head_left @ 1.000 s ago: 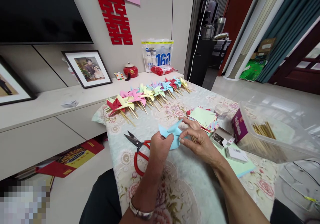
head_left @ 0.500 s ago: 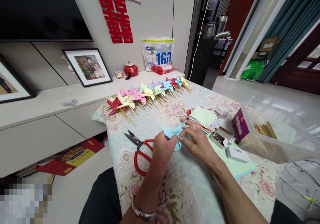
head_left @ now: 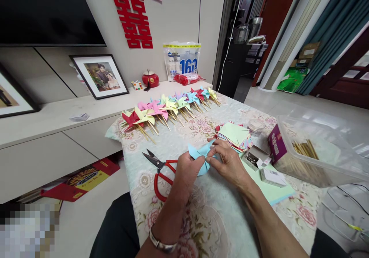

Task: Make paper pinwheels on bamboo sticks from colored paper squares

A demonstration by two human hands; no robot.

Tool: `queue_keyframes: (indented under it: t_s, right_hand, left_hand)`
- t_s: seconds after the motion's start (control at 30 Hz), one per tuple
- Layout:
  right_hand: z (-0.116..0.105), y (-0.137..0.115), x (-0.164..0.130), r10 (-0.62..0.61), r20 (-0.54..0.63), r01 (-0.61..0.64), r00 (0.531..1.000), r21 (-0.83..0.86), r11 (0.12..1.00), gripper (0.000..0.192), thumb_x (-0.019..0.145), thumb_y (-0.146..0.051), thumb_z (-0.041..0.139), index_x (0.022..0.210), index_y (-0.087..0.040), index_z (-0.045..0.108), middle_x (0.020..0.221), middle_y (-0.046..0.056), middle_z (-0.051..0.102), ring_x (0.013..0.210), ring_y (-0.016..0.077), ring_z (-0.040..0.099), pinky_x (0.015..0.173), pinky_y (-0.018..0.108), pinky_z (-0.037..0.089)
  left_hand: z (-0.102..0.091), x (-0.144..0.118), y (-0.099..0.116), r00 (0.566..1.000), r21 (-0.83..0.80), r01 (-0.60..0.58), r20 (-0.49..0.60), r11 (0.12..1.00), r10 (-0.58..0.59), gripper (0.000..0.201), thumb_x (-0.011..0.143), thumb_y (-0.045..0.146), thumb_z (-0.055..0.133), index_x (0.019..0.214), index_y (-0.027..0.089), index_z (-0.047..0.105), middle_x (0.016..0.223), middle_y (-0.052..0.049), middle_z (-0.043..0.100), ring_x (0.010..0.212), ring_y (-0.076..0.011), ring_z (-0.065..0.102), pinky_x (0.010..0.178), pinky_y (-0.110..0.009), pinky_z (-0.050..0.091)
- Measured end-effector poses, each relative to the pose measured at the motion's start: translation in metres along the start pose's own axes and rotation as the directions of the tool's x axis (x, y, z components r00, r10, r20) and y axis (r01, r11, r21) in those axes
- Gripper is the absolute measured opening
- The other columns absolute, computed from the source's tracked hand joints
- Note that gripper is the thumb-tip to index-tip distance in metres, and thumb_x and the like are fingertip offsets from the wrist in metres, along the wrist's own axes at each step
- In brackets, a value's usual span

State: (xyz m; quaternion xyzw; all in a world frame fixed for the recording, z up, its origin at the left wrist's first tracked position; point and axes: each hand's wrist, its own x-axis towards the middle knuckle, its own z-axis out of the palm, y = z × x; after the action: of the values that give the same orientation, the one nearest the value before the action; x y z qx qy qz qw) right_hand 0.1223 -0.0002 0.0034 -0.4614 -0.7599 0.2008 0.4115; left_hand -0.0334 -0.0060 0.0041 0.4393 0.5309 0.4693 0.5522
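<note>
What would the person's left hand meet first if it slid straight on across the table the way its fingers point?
The left hand points up and right, so it would probably first meet the stack of coloured paper squares, beyond the blue paper it holds; depth is uncertain.

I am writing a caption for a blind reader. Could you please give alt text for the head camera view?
Two hands, left hand and right hand, fold a light blue paper pinwheel over a floral tablecloth. Red-handled scissors lie to the left, a stack of coloured paper squares to the right, and a row of finished pinwheels on sticks lies behind.
</note>
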Motion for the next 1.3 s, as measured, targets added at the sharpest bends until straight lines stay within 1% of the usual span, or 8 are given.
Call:
queue_keyframes:
  t_s: [0.17, 0.27, 0.5, 0.63, 0.73, 0.9, 1.1, 1.3]
  right_hand:
    - [-0.0020, -0.0006, 0.0007, -0.019, 0.017, 0.019, 1.000, 0.020, 1.000, 0.010, 0.084, -0.016, 0.069, 0.076, -0.022, 0.065, 0.111, 0.009, 0.066, 0.115, 0.0279, 0.058, 0.096, 0.042, 0.043]
    - [-0.0030, -0.0012, 0.0008, -0.012, 0.026, 0.012, 1.000, 0.025, 1.000, 0.011, 0.084, -0.016, 0.069, 0.075, -0.022, 0.064, 0.110, 0.008, 0.066, 0.115, 0.0275, 0.058, 0.096, 0.042, 0.043]
    - [-0.0032, 0.0003, 0.0000, 0.013, 0.038, -0.014, 0.999, 0.031, 0.999, 0.013, 0.083, -0.014, 0.070, 0.073, -0.021, 0.064, 0.114, 0.010, 0.066, 0.119, 0.0283, 0.058, 0.098, 0.043, 0.042]
    - [-0.0032, 0.0020, 0.0003, 0.020, 0.056, -0.022, 0.998, 0.022, 1.000, 0.013, 0.081, -0.013, 0.070, 0.072, -0.020, 0.063, 0.111, 0.010, 0.067, 0.118, 0.0289, 0.058, 0.096, 0.043, 0.043]
    - [-0.0035, 0.0023, 0.0005, 0.027, 0.060, -0.028, 0.998, 0.022, 0.999, 0.014, 0.081, -0.013, 0.070, 0.072, -0.020, 0.063, 0.113, 0.011, 0.067, 0.119, 0.0296, 0.058, 0.096, 0.043, 0.043]
    - [-0.0043, 0.0026, 0.0003, 0.029, 0.089, -0.030, 0.996, 0.013, 0.999, 0.015, 0.082, -0.013, 0.069, 0.072, -0.021, 0.062, 0.104, 0.009, 0.067, 0.116, 0.0289, 0.059, 0.094, 0.042, 0.045]
    - [-0.0046, 0.0032, -0.0003, 0.042, 0.106, -0.043, 0.993, 0.002, 0.999, 0.015, 0.081, -0.012, 0.070, 0.072, -0.021, 0.062, 0.107, 0.009, 0.068, 0.116, 0.0284, 0.060, 0.095, 0.042, 0.045]
    - [-0.0054, 0.0038, -0.0007, 0.077, 0.130, -0.077, 0.988, -0.007, 0.997, 0.014, 0.080, -0.013, 0.069, 0.071, -0.021, 0.062, 0.110, 0.010, 0.068, 0.119, 0.0285, 0.059, 0.097, 0.042, 0.045]
  left_hand:
    - [0.0002, 0.0018, -0.0018, 1.000, -0.037, 0.023, -0.017, 0.999, -0.023, 0.013, 0.061, 0.027, 0.066, 0.064, 0.015, 0.060, 0.055, 0.005, 0.050, 0.051, -0.0095, 0.041, 0.047, -0.021, 0.034]
    - [-0.0008, 0.0007, -0.0011, 1.000, -0.033, 0.029, 0.003, 0.999, -0.029, 0.015, 0.061, 0.028, 0.066, 0.064, 0.015, 0.060, 0.057, 0.004, 0.050, 0.052, -0.0093, 0.041, 0.048, -0.021, 0.035]
    - [-0.0024, 0.0015, -0.0020, 0.998, -0.020, 0.023, 0.059, 1.000, -0.022, 0.015, 0.062, 0.028, 0.067, 0.066, 0.015, 0.060, 0.058, 0.004, 0.050, 0.053, -0.0093, 0.041, 0.049, -0.021, 0.034]
    - [-0.0032, 0.0029, -0.0044, 0.997, 0.041, 0.004, 0.073, 0.999, -0.007, 0.018, 0.064, 0.031, 0.066, 0.068, 0.015, 0.061, 0.059, 0.003, 0.052, 0.054, -0.0103, 0.042, 0.049, -0.022, 0.035]
    - [-0.0043, 0.0023, -0.0050, 0.997, 0.098, -0.015, 0.076, 0.995, 0.007, 0.019, 0.066, 0.033, 0.065, 0.068, 0.015, 0.060, 0.059, 0.003, 0.051, 0.054, -0.0106, 0.042, 0.049, -0.023, 0.034]
    - [-0.0053, 0.0021, -0.0054, 0.998, 0.147, -0.027, 0.066, 0.989, 0.017, 0.019, 0.066, 0.034, 0.063, 0.068, 0.016, 0.058, 0.059, 0.003, 0.048, 0.055, -0.0109, 0.040, 0.050, -0.023, 0.034]
    - [-0.0057, 0.0052, -0.0080, 0.994, 0.178, -0.050, 0.104, 0.983, 0.032, 0.017, 0.066, 0.034, 0.062, 0.066, 0.017, 0.058, 0.059, 0.004, 0.047, 0.056, -0.0114, 0.040, 0.050, -0.023, 0.034]
    - [-0.0026, 0.0058, -0.0089, 0.996, 0.274, -0.076, 0.073, 0.959, 0.058, 0.013, 0.066, 0.031, 0.061, 0.065, 0.017, 0.060, 0.058, 0.005, 0.046, 0.057, -0.0120, 0.040, 0.049, -0.022, 0.034]
